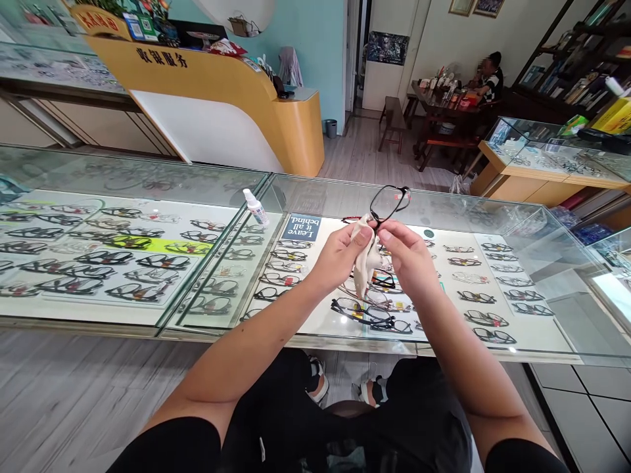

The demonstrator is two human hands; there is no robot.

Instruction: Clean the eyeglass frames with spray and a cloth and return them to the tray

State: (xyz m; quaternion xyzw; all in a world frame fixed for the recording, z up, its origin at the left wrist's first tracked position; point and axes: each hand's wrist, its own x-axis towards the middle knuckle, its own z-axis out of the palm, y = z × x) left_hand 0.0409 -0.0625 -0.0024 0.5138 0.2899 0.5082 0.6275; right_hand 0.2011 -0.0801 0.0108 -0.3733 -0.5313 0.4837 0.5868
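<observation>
Above the glass display case, my left hand (pixel 340 253) is closed on a pale cleaning cloth (pixel 365 266), which hangs down from the fingers. The cloth is pressed against a pair of black-framed eyeglasses (pixel 389 202). My right hand (pixel 407 253) pinches the same eyeglasses near the lower part of the frame; one lens stands up above the fingertips. Part of the frame is hidden by the cloth and fingers. Below the hands, several dark eyeglasses (pixel 362 314) lie close together on the glass top.
A white spray bottle (pixel 256 207) stands on the case (pixel 305 338) to the left. Rows of eyeglasses (pixel 152 261) show through the glass. Beyond are a wooden counter (pixel 298 131), a bench (pixel 392 121) and a seated person (pixel 490 82) at a table.
</observation>
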